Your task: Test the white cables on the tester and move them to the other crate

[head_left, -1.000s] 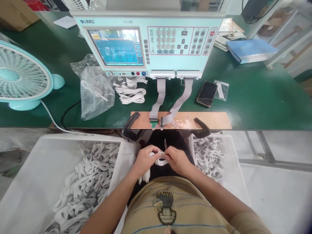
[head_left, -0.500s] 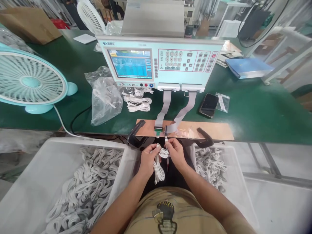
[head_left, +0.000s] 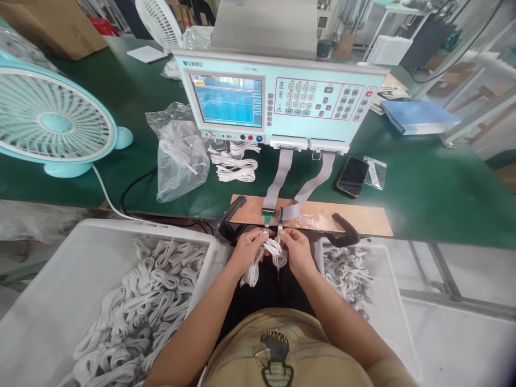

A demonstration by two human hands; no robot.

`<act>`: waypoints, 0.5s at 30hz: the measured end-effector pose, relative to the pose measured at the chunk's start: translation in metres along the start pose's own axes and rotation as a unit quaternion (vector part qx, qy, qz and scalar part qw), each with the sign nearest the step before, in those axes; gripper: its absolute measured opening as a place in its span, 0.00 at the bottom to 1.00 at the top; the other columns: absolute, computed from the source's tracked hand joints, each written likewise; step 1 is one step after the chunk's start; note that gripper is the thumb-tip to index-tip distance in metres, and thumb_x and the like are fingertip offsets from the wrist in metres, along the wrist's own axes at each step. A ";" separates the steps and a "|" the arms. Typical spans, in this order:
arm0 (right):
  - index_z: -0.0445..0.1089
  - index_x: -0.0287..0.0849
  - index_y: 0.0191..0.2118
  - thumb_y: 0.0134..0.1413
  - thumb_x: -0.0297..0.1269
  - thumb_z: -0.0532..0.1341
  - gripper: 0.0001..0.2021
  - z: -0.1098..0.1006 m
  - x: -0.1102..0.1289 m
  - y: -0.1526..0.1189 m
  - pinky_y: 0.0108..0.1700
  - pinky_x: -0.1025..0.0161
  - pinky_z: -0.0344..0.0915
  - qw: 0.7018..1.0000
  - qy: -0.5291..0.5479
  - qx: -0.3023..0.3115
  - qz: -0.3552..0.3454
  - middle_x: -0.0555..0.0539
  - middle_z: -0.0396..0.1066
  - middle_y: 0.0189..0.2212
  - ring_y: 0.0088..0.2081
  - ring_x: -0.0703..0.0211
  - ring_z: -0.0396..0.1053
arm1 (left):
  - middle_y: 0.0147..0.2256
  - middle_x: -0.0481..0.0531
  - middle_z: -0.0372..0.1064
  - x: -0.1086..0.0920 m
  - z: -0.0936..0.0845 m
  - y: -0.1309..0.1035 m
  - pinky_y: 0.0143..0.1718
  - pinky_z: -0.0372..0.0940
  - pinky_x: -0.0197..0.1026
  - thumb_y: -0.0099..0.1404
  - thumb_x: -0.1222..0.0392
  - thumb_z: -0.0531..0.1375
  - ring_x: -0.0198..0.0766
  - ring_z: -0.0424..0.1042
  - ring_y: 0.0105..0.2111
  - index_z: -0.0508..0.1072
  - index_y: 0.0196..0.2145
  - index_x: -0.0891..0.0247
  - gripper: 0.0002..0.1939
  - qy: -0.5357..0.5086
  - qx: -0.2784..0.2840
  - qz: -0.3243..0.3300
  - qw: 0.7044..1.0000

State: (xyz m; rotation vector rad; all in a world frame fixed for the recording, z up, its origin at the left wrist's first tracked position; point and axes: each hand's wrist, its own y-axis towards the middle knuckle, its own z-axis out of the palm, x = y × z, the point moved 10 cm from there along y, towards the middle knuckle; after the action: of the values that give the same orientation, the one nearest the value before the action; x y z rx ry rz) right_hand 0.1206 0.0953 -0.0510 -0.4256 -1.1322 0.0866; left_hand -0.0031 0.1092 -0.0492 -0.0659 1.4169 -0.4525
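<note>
At the table's front edge, my left hand pinches the end of a coiled white cable, right below the small green circuit board. The fingertips partly hide whether that plug is seated. My right hand grips the other white plug, which meets the dark connector on the second grey ribbon cable. The coil hangs between both hands. Another white cable bundle dangles beneath my left hand; the fingers around it are partly hidden.
A tester with a lit screen stands behind a copper-coloured board, held by black clamps. White bins of cables flank me, left and right. A fan, plastic bag and phone are on the table.
My left hand has moved up with its plug, closer to the green board. The hanging bundle has swung left. My right hand still holds its plug at the connector, and the whole view has shifted slightly.
</note>
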 end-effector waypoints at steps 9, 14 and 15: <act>0.67 0.40 0.21 0.42 0.40 0.64 0.09 0.001 0.005 -0.002 0.25 0.68 0.52 0.999 -0.031 0.015 -0.010 0.54 0.63 0.17 0.20 0.70 0.54 | 0.17 0.42 0.56 0.003 -0.005 0.002 0.13 0.52 0.31 0.53 0.52 0.60 0.25 0.56 0.13 0.65 0.17 0.66 0.16 -0.067 -0.092 0.036 0.993; 0.66 0.40 0.21 0.41 0.41 0.64 0.10 0.000 0.004 -0.001 0.25 0.68 0.52 1.000 -0.030 0.007 -0.002 0.55 0.61 0.16 0.19 0.69 0.54 | 0.17 0.43 0.58 0.007 -0.002 -0.001 0.14 0.52 0.31 0.53 0.50 0.60 0.26 0.56 0.14 0.70 0.24 0.66 0.14 -0.099 -0.116 0.030 0.988; 0.66 0.40 0.22 0.40 0.41 0.64 0.11 0.000 0.004 -0.001 0.25 0.68 0.52 0.999 -0.031 0.010 0.003 0.55 0.61 0.16 0.19 0.69 0.54 | 0.17 0.43 0.59 0.009 -0.001 -0.001 0.14 0.52 0.31 0.53 0.49 0.60 0.26 0.56 0.14 0.71 0.27 0.66 0.15 -0.096 -0.116 0.025 0.988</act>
State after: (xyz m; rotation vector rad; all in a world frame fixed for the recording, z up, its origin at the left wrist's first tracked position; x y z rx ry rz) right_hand 0.1216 0.0952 -0.0474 -0.4109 -1.1895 0.1161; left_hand -0.0037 0.1051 -0.0572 -0.2547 1.2720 -0.2319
